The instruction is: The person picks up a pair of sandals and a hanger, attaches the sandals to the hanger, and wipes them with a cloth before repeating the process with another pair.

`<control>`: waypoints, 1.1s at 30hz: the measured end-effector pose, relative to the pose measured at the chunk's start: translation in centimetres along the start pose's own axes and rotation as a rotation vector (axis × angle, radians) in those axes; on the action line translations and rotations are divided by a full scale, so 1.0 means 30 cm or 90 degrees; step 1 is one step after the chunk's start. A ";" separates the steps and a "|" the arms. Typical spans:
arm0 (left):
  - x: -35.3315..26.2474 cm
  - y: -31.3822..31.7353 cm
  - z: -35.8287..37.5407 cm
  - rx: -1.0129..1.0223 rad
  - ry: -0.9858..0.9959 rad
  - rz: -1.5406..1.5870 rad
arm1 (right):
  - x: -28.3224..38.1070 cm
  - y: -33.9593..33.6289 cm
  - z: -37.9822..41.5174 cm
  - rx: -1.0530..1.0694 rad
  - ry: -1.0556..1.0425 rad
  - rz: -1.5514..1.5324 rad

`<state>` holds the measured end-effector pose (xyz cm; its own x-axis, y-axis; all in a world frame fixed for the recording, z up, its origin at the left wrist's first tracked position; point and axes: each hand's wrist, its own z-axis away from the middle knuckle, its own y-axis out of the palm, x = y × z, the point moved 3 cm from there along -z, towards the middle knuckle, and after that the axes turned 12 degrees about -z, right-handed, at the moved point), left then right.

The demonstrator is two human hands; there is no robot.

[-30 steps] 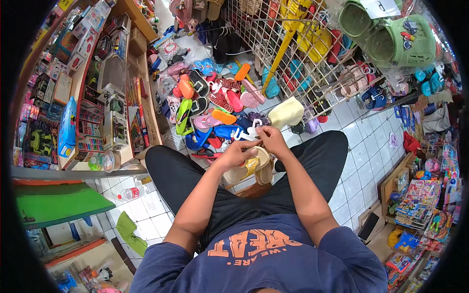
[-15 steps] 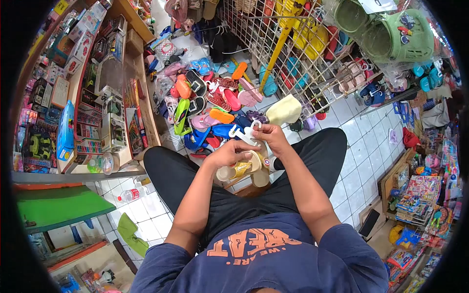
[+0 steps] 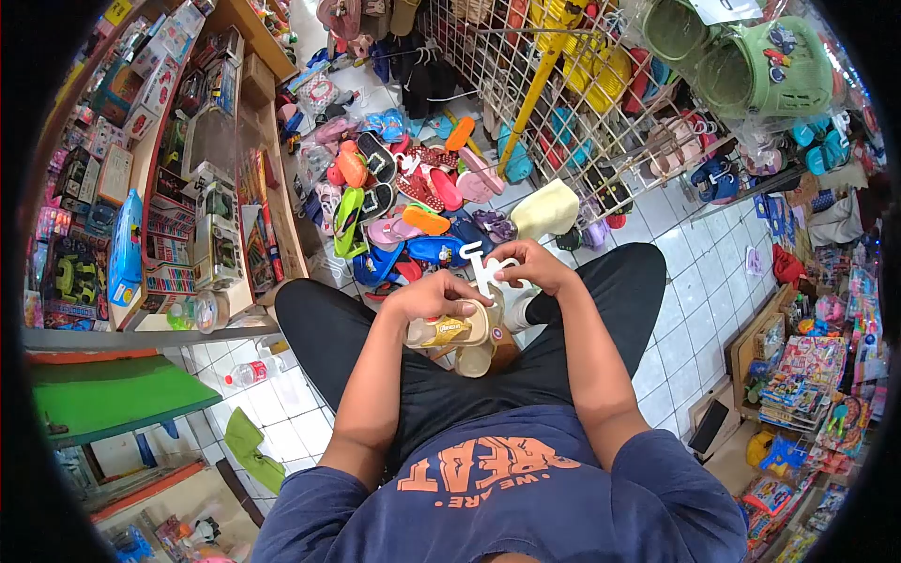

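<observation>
Over my lap, my left hand point(image 3: 436, 296) is closed on a pair of beige children's sandals, its fingers at the top of the sandal with a yellow printed strap point(image 3: 449, 330). The other sandal point(image 3: 475, 358) hangs below it, sole end toward me. My right hand point(image 3: 531, 266) pinches a white plastic shoe hanger point(image 3: 482, 271), whose hook points up and away from me. The hanger's lower end reaches the sandals beside my left fingers; whether it is fastened to them is hidden.
A heap of children's sandals point(image 3: 424, 220) covers the tiles ahead. Shelves of boxed toys point(image 3: 221, 235) stand left, and a wire rack point(image 3: 601, 103) of footwear ahead right. A bottle point(image 3: 251, 373) and green cloth point(image 3: 250, 448) lie on the floor at left.
The sandals have turned and shifted slightly left, one now hanging lower. The hanger has tilted and its hook stands more upright. My right hand has moved slightly right.
</observation>
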<state>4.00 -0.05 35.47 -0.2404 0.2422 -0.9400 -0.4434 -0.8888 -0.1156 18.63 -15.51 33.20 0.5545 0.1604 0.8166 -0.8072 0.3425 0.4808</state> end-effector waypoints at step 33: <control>0.009 -0.026 -0.007 -0.147 -0.009 0.089 | -0.028 -0.044 -0.060 -0.203 -0.260 -0.216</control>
<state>4.46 0.62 35.24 -0.2982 0.1144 -0.9476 -0.1968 -0.9788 -0.0562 19.58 -14.43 31.30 0.5965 -0.3513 0.7217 -0.4640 0.5828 0.6672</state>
